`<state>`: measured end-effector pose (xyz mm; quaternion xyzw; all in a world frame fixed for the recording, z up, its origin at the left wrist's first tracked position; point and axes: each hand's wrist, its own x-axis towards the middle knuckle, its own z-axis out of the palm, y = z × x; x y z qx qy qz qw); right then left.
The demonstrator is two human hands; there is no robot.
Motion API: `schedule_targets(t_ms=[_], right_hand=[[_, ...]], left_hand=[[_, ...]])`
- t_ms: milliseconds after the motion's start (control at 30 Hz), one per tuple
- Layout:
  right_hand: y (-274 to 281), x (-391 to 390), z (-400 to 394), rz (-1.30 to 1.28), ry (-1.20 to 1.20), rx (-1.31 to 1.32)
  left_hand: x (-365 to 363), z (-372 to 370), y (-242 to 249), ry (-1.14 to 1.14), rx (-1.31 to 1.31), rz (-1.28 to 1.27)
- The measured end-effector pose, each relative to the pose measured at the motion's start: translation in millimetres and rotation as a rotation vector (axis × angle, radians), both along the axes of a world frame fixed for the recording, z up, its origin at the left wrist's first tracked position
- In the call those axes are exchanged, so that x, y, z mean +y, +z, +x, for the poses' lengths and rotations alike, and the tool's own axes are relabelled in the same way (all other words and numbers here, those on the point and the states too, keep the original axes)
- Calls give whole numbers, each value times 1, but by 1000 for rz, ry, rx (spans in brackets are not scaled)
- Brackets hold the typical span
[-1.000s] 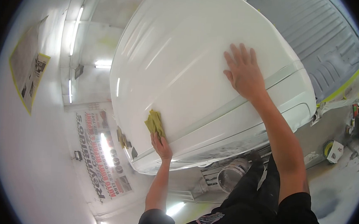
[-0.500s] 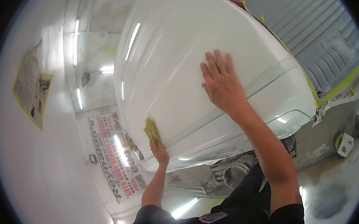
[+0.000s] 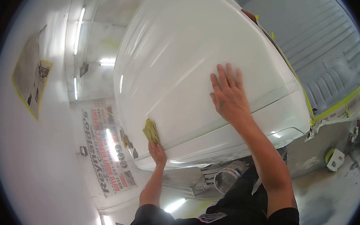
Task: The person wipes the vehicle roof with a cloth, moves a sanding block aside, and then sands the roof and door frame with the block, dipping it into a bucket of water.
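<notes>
In left hand [image 3: 157, 153], olive cloth [image 3: 150, 131]

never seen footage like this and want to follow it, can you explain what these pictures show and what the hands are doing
There is no machine here: these are a person's bare hands, seen by a camera worn on the head, looking forward and down. Every picture comes from that one camera.

The large curved surface is a white vehicle body. The left hand holds a crumpled yellow-green cloth against it. The right hand holds nothing; it lies on the panel with its fingers spread.

Beyond the body's edge is a gray ribbed surface. Below, near the person's legs, is a bucket.
</notes>
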<state>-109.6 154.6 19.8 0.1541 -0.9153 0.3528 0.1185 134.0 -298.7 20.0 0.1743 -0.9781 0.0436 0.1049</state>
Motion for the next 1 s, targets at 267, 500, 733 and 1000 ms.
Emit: schedule_targets(t_ms=[267,500,733,1000], right_hand=[[4,-7,-1,152,-17,19],[7,-15,0,274,-36,42],[7,-21,1,396,-49,101],[-14,-21,-5,606,-82,224]], left_hand=[[10,-4,5,-88,129,144],[7,-2,3,-51,193,186],[6,0,5,-24,263,235],[-5,-2,-3,-59,345,191]])
